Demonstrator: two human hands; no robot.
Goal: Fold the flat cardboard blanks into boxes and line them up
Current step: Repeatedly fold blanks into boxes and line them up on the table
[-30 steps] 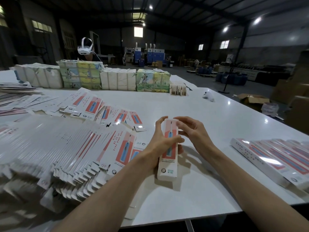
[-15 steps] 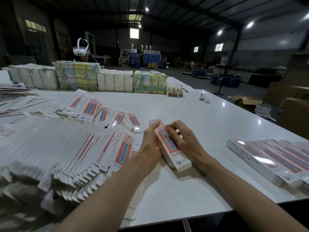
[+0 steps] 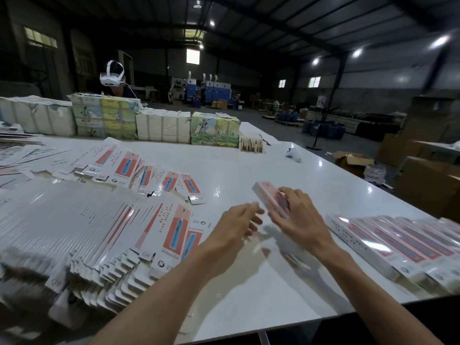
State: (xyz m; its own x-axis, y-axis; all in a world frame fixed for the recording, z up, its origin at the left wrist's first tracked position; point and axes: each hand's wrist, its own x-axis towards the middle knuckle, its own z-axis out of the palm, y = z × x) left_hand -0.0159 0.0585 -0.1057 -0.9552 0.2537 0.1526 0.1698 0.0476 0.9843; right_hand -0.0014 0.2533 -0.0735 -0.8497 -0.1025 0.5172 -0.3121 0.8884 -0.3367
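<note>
Flat blanks [image 3: 87, 232] lay fanned leftward. My left hand [image 3: 236, 225] hung loose-fingered, holding nothing. My right hand [image 3: 298, 217] gripped the folded box [image 3: 270, 200] above the table [image 3: 249, 158], near the finished row [image 3: 398, 247]. I judged it light, crushable card, best held by its long edges.

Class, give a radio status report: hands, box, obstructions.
Left hand open. Right hand grips folded box. Nothing between it and the row.

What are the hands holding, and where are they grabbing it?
The right hand grips the folded box by its near end; the far end sticks out. The left hand holds nothing.
</note>
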